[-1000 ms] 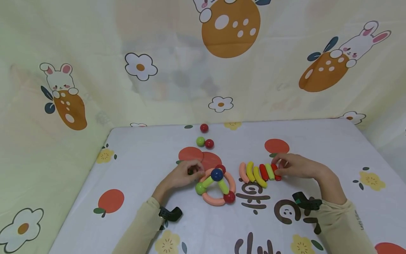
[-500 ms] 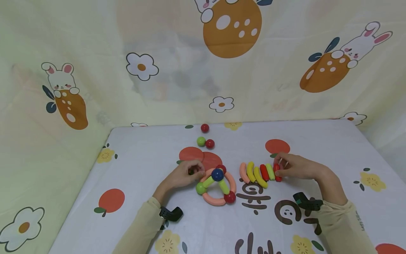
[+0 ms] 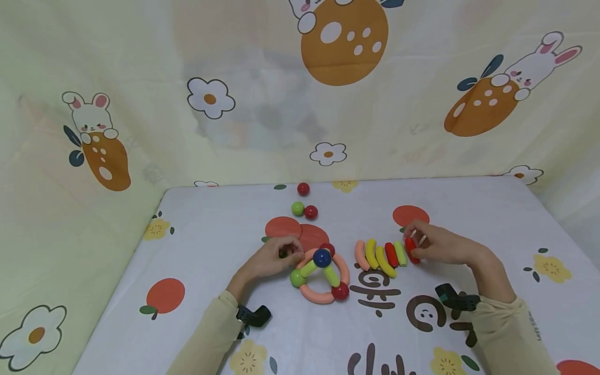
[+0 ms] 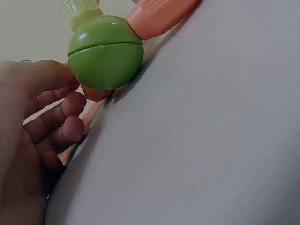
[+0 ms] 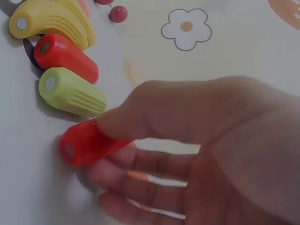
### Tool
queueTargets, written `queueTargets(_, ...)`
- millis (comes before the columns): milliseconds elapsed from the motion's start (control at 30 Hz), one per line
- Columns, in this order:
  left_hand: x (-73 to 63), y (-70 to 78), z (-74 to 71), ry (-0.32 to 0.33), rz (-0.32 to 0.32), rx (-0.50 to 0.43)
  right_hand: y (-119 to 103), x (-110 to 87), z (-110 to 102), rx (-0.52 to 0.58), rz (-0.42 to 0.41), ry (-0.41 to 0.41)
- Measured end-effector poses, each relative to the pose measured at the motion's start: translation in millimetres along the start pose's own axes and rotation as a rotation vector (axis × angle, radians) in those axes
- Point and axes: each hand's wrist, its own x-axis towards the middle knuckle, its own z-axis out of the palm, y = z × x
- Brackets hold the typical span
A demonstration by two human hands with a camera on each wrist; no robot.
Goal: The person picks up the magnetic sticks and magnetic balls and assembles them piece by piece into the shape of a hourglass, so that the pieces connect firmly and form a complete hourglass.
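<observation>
My right hand (image 3: 438, 245) pinches a short red magnetic rod (image 5: 86, 143) between thumb and fingers, at the right end of a row of rods. The nearest one in that row is a light green rod (image 5: 72, 91), a small gap away. My left hand (image 3: 274, 256) holds the left side of a magnetic ball-and-rod frame, gripping a pink curved rod (image 3: 307, 257) behind the green ball (image 4: 105, 54). This frame has a ring of pink curved rods with balls between them, and light green rods rise to a blue ball (image 3: 322, 258) on top.
Left of the light green rod lie another red rod (image 3: 391, 254), two yellow curved rods (image 3: 385, 262) and a pink curved rod (image 3: 361, 255). Farther back are a loose green ball (image 3: 297, 209) and two red balls (image 3: 311, 212). A patterned cloth covers the table (image 3: 211, 219).
My right hand has drawn the red rod slightly right, away from the light green rod, and tilted it. The left hand and the frame stay in place.
</observation>
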Motion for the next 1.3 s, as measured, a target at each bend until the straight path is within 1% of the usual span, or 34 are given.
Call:
queueTargets(33,1.1,-4.3,1.4,0.002,0.001,0.001,0,-0.3,-1,-0.005,-0.011,0.007)
queueTargets(100,1.9,-7.7,1.8,-0.001,0.010,-0.003,0,-0.9,-2,-0.016,-0.031,0.018)
queueTargets(267,2.7,-10.3,1.0,-0.007,0.027,-0.013,-4,-1.0,-4,-0.039,-0.090,0.067)
queueTargets(400,2.5,-10.8,0.9,0.000,0.031,-0.009,-11,1.2,-2,-0.025,-0.176,0.128)
queueTargets(500,2.5,-11.5,1.2,0.006,0.032,-0.007,-18,4.1,1,-0.002,-0.244,0.158)
queueTargets(700,2.6,-12.1,1.6,0.008,0.045,-0.008,-34,8.7,7,0.008,-0.334,0.210)
queueTargets(833,2.7,-12.8,2.0,0.009,0.038,-0.006,-44,11.9,13,0.038,-0.367,0.224)
queueTargets(1033,2.5,-13.3,1.4,0.012,0.030,0.004,-59,18.4,24,0.071,-0.388,0.218)
queueTargets(1200,2.9,-12.8,1.2,0.011,0.039,0.007,-65,21.7,29,0.115,-0.406,0.216)
queueTargets(1300,2.5,-12.9,1.3,0.014,0.045,0.012,-68,23.8,32,0.152,-0.433,0.218)
